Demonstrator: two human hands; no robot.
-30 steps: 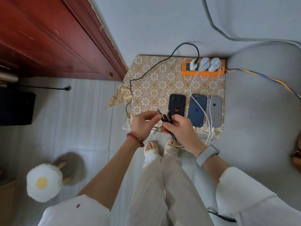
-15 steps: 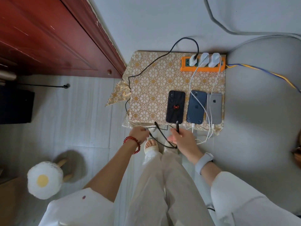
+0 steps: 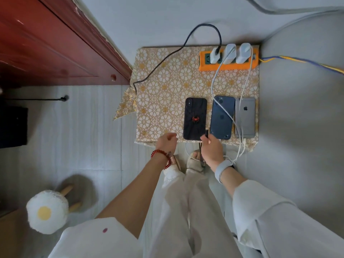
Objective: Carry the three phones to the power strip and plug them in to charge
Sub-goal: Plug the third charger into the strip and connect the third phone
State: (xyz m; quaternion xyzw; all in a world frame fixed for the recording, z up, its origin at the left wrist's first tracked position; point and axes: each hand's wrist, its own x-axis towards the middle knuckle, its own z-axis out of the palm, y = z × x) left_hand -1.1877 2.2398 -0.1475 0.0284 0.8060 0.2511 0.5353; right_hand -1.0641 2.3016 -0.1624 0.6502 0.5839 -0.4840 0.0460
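Note:
Three phones lie face down in a row on a gold-patterned cloth [image 3: 163, 81]: a black phone [image 3: 194, 119] with a red spider, a dark blue phone [image 3: 222, 117] and a grey phone [image 3: 245, 117]. An orange power strip [image 3: 229, 66] behind them holds three white chargers. White cables run to the blue and grey phones. My right hand [image 3: 211, 148] pinches the black cable's plug [image 3: 206, 133] at the black phone's lower right corner. My left hand [image 3: 166, 142], fingers loosely curled and holding nothing, rests at the cloth's front edge, left of the black phone.
A red wooden door [image 3: 55, 43] stands at the left. A fried-egg stool [image 3: 47, 211] sits on the floor at lower left. A dark box [image 3: 13, 125] is at the far left. A blue-yellow wire [image 3: 301, 62] leaves the strip rightward. My sandalled feet stand right before the cloth.
Both hands lowered from holding the cable ends together. My left hand released the cable and went to the cloth's edge. My right hand brought the black plug up to the black phone's bottom end.

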